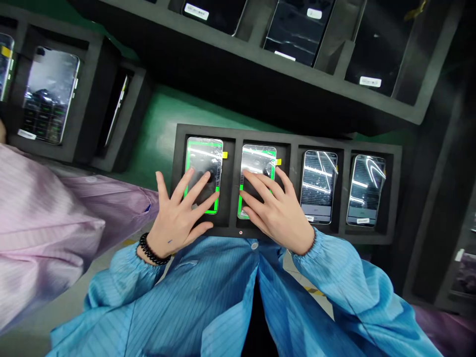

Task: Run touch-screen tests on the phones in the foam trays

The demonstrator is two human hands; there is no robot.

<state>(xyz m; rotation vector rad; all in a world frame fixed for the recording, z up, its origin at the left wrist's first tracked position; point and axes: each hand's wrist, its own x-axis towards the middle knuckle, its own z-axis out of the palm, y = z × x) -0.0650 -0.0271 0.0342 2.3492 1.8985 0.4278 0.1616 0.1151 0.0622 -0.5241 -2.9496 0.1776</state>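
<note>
- Black foam tray holds four smartphones side by side in separate compartments, and it sits on a green surface.
- The left hand lies flat on the leftmost phone, its fingers spread apart and unclamped. A black beaded bracelet circles the wrist.
- The right hand lies flat on the second phone, its fingers also spread and unclamped.
- Both of these screens show a bright green border, and a yellow tab sticks out beside the first.
- The third phone and fourth phone sit untouched to the right.
- Blue striped smock sleeves cover both arms.
- A neighbouring person's pink sleeve enters at the left.
- More foam racks with phones stand beyond the tray.
</note>
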